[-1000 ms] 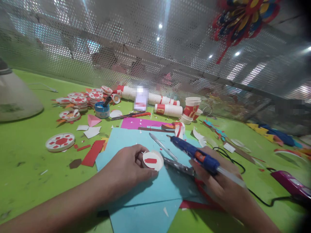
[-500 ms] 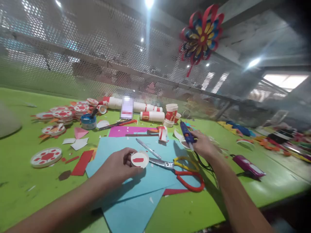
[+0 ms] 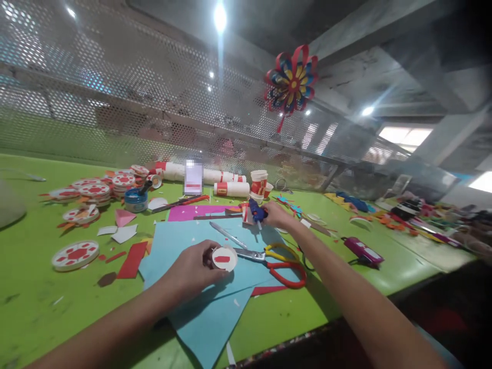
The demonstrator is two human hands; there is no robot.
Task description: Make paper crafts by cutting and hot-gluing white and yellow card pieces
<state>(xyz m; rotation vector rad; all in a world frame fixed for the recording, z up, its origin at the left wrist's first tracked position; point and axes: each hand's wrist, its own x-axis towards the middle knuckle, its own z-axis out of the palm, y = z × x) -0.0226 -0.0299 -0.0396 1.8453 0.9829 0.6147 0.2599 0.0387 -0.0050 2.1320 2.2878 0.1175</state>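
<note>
Between its thumb and fingers, my left hand (image 3: 196, 264) grips a small white paper disc (image 3: 229, 265) with a red strip on its face; it may be the base of a paper cup. My right hand (image 3: 277, 215) is closed round a blue hot glue gun (image 3: 257, 211), its nozzle pointing down over the blue paper (image 3: 215, 312). Scissors (image 3: 265, 258) with one yellow and one red handle lie on that paper, just right of the disc. A silver pen-like tool (image 3: 227, 234) rests behind them.
Round white pieces with red patches (image 3: 76, 256) lie at left, near a blue jar (image 3: 136, 201). Paper cups (image 3: 259, 183) stand at the back beside cups lying in a row. A purple device (image 3: 363, 251) lies at right. A flower ornament (image 3: 293, 84) hangs above.
My right hand has brought the glue gun leftward, nearer the disc. The left hand still holds the disc, barely shifted. The whole view has turned slightly.
</note>
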